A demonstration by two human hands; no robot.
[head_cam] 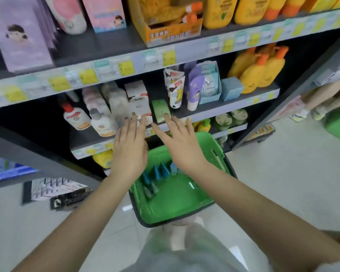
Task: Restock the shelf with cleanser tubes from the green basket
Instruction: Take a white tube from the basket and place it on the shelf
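Clearly, both hands are held flat and spread, fingers wide apart, and nothing is gripped in either. The left hand (130, 148) and the right hand (182, 144) are raised side by side toward the dark grey middle shelf (220, 109), their fingertips seen against a white carton (138, 104) and a pale green box (161, 111); whether these are touched cannot be told. The green plastic basket (185, 201) is set on the pale floor below and nearer than the hands, and the blue and teal cleanser tubes (159, 172) are stood in a row along its far left wall, crimped ends up, caps down, so their long axes are roughly upright. The tubes lie directly beneath the gap between the wrists, slightly nearer the left hand, so a downward reach would likely be needed next. Little writing can be read: letters resembling "Yiw" are seen on the white carton, Chinese characters are printed on an orange cardboard display tray (165, 34) on the upper shelf, and the yellow price labels (126, 68) are too blurred.
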